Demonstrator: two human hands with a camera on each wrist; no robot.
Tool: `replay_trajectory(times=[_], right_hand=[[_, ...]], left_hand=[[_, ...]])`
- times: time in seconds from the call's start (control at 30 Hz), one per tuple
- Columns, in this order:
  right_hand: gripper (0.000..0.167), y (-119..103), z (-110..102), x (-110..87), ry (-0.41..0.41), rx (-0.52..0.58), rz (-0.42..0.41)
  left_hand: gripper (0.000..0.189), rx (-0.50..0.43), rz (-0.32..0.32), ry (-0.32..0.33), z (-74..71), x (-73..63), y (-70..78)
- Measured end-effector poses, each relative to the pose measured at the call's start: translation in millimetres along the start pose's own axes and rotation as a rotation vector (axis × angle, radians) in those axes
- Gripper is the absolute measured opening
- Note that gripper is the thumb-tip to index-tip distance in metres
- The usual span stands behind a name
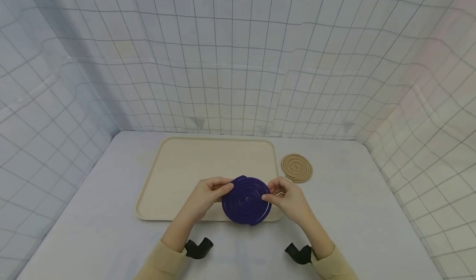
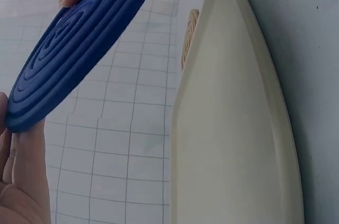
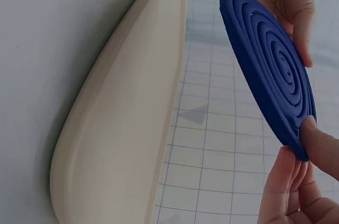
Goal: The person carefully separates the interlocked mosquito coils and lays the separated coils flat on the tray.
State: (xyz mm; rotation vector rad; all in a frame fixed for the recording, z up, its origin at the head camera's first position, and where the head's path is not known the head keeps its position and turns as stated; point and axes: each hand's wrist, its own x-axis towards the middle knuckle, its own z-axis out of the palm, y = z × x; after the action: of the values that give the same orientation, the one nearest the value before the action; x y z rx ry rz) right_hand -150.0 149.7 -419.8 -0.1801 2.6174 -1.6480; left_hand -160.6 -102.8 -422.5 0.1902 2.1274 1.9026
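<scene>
Two bare hands hold one blue spiral disc at the lower centre of the head view, where it overlaps the lower right part of a cream tray. The left hand pinches its upper left edge, thumb on the near face; how far those fingers reach behind the disc I cannot tell. The right hand grips the disc at its right side, and the right wrist view shows thumb and fingers closed on the rim at the lower right of the frame. Both wrist views show the disc tilted and raised clear of the tray. Just beside the tray's right edge, right of centre in the head view, a tan coil lies flat on the white surface. Pale sleeves enter from the bottom, a black piece beside each wrist, and grid-lined sheeting fills the upper frame.
</scene>
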Motion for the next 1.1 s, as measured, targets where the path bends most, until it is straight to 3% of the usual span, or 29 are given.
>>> replay_trajectory(times=[0.17, 0.53, 0.83, 1.1], right_hand=[[0.021, -1, -1, 3.4, -0.047, -0.05, -0.015], [0.021, -2, 9, 2.2, 0.059, -0.178, -0.145], [0.016, 6, 14, -2.5, 0.019, -0.185, -0.046], [0.012, 9, 15, -1.0, 0.015, -0.029, 0.064]], left_hand=[[0.033, 0.031, -0.002, 0.005, 4.8, 2.7, 2.8], [0.032, 0.099, -0.014, -0.013, 11.2, 7.5, 5.6], [0.035, 0.072, 0.003, -0.109, 8.6, 5.4, -11.8], [0.038, 0.013, 0.045, -0.111, 6.1, 1.1, -23.8]])
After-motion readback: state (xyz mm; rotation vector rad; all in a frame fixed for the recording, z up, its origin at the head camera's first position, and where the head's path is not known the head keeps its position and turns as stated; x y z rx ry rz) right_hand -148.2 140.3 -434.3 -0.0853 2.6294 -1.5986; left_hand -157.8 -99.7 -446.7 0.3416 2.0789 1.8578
